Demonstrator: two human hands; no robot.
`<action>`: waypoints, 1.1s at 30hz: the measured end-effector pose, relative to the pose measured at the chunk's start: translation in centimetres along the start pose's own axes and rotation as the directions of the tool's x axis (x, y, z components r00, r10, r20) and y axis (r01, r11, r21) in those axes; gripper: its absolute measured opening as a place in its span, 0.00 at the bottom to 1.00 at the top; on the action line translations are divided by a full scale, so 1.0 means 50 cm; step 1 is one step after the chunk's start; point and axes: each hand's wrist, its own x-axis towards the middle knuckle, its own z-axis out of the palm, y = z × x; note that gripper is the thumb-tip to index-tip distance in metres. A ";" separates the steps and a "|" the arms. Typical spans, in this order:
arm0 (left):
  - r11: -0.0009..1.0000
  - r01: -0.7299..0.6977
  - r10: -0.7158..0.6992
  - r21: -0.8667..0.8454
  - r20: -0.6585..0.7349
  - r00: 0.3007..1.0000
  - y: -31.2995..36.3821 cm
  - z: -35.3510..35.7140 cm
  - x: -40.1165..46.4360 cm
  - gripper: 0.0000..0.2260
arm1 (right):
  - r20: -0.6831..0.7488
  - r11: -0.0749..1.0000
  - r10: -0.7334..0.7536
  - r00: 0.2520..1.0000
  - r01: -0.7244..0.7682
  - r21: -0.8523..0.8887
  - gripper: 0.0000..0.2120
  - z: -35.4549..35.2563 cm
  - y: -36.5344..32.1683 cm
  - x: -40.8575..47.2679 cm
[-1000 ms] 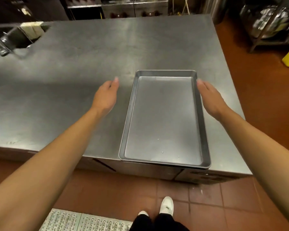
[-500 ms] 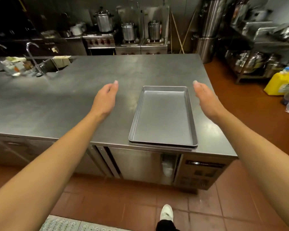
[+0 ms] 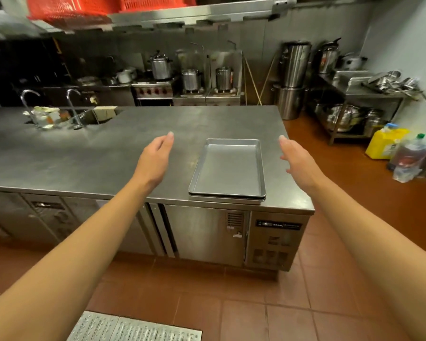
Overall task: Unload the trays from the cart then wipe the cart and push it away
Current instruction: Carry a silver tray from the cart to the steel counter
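Note:
A stack of flat metal trays (image 3: pixel 228 168) lies on the steel counter (image 3: pixel 108 153), near its front right corner. My left hand (image 3: pixel 155 158) hovers in the air to the left of the stack, fingers apart, holding nothing. On the other side of the stack my right hand (image 3: pixel 296 161) is also raised and empty, palm turned inward. Neither hand touches the trays. The cart is not in view.
A sink with two taps (image 3: pixel 52 112) is set into the counter's far left. Pots (image 3: pixel 191 78) stand on stoves behind. A shelf of metal bowls (image 3: pixel 354 114), a yellow jug (image 3: pixel 385 143) and bottles (image 3: pixel 408 156) sit at the right. A floor grate (image 3: pixel 133 328) lies near my feet.
Both hands have drawn back from the trays' sides and lifted. The view has pulled away from the counter and tilted up, so the trays look smaller and farther.

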 end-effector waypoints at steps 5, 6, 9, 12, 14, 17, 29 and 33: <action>0.998 -0.046 0.043 -0.045 -0.076 0.996 0.060 -0.069 -0.190 0.22 | 0.030 0.996 -0.073 0.997 0.071 0.055 0.30 -0.021 -0.057 -0.156; 0.998 -0.044 0.038 -0.054 -0.100 0.994 0.069 -0.087 -0.236 0.22 | 0.040 0.994 -0.087 0.995 0.084 0.063 0.30 -0.021 -0.071 -0.191; 0.998 -0.008 -0.002 -0.065 -0.147 0.989 0.083 -0.140 -0.380 0.23 | 0.124 0.989 -0.101 0.987 0.086 0.124 0.24 -0.006 -0.117 -0.296; 0.999 0.002 -0.008 -0.038 -0.168 0.986 0.093 -0.212 -0.508 0.21 | 0.183 0.978 -0.108 0.977 0.071 0.195 0.19 0.030 -0.164 -0.398; 1.000 0.013 -0.014 -0.007 -0.241 0.971 0.103 -0.278 -0.587 0.27 | 0.241 0.974 -0.146 0.959 0.097 0.202 0.24 0.071 -0.210 -0.459; 0.997 0.062 -0.041 0.050 -0.348 0.937 0.113 -0.400 -0.725 0.32 | 0.359 0.968 -0.204 0.911 0.133 0.212 0.39 0.162 -0.289 -0.556; 0.890 0.452 -0.166 0.064 -0.877 0.451 0.181 -0.960 -1.687 0.29 | 0.799 0.875 -0.477 0.365 0.110 0.472 0.17 0.688 -0.692 -1.272; 0.824 0.567 -0.156 -0.010 -0.965 0.211 0.261 -1.073 -2.103 0.31 | 0.824 0.831 -0.551 0.132 -0.008 0.556 0.25 0.814 -0.804 -1.667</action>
